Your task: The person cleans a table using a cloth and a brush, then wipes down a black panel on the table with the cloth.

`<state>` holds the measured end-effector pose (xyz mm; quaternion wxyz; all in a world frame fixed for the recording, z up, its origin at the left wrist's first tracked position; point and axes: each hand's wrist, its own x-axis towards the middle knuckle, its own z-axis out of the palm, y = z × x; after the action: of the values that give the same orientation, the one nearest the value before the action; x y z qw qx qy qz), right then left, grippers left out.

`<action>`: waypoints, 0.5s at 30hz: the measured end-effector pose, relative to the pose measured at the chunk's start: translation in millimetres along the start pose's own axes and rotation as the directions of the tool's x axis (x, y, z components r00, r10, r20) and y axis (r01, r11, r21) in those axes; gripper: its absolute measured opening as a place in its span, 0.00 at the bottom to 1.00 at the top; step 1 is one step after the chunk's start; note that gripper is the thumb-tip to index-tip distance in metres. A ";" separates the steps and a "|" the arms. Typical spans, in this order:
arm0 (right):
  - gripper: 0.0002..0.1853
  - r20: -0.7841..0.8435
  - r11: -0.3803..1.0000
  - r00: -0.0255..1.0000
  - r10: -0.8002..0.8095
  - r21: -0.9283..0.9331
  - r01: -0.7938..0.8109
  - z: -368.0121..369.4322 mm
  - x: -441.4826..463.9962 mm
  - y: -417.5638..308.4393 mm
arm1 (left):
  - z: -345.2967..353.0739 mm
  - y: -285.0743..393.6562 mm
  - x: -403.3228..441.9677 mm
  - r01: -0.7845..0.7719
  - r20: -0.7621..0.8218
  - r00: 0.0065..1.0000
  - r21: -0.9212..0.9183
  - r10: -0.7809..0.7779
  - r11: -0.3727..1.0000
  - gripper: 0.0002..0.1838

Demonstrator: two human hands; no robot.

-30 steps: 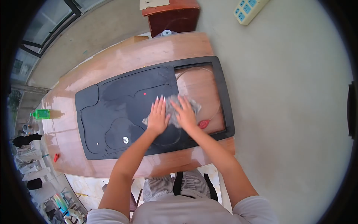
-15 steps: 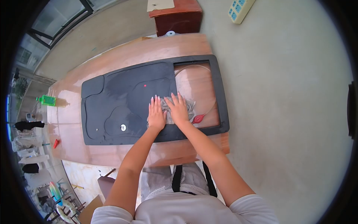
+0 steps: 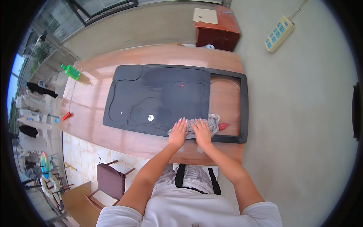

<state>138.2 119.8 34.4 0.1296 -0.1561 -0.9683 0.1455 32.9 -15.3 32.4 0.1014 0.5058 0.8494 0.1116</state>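
A large black moulded panel point(image 3: 143, 96) lies flat on the wooden table, with a rectangular opening at its right end. Near its front edge, a crumpled grey cloth point(image 3: 214, 123) is pressed against the surface. My left hand point(image 3: 178, 132) rests flat on the cloth's left part, fingers stretched forward. Beside it, my right hand point(image 3: 201, 130) lies on the cloth with fingers extended. A red bulb point(image 3: 224, 126) sits in the opening just right of the cloth, and a thin clear tube point(image 3: 230, 82) curves through the opening. Part of the cloth is hidden under both hands.
The wooden table point(image 3: 90, 102) extends left of the panel, bearing a green bottle point(image 3: 72, 72) and a small red object point(image 3: 67, 115). Behind stands a red-brown cabinet point(image 3: 217, 38). A power strip point(image 3: 280, 34) is at upper right. A chair point(image 3: 110, 181) stands at lower left.
Both hands and the cloth have slid toward me, from the panel's middle to its near edge. The camera view has also turned and shifted, so the table appears rotated.
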 end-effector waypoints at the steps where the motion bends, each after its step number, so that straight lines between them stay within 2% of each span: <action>1: 0.24 0.016 1.000 1.000 -0.020 -0.021 0.020 -0.8 -0.1 -2.8 | 2.7 -3.8 -2.7 -0.004 0.006 1.000 0.007 0.004 1.000 0.35; 5: 0.23 0.129 0.999 0.992 0.019 0.025 -0.023 8.2 3.2 -36.1 | 3.5 -32.3 -22.8 0.016 0.014 1.000 0.080 -0.017 0.997 0.38; 9: 0.24 0.121 0.994 0.991 0.055 0.083 -0.065 45.3 26.5 -105.4 | -10.7 -101.1 -53.6 0.068 -0.020 0.998 0.076 -0.067 0.995 0.38; 12: 0.25 0.075 0.991 0.997 -0.003 0.135 -0.007 91.9 64.9 -164.4 | -27.4 -172.4 -80.0 0.155 -0.015 0.988 0.083 -0.154 0.984 0.38; 14: 0.25 0.170 0.990 0.983 -0.066 0.137 0.042 114.6 96.6 -209.9 | -40.1 -224.9 -95.8 0.219 -0.003 0.976 0.121 -0.220 0.968 0.38; 15: 0.25 0.167 0.987 0.980 -0.105 0.138 0.082 127.5 111.0 -231.2 | -52.1 -247.4 -103.6 0.235 0.004 0.971 0.121 -0.237 0.964 0.39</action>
<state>-62.6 -83.4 13.8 0.0612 -0.0884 -0.9706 0.2154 -140.5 -225.9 16.1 0.0911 0.4071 0.9078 0.0430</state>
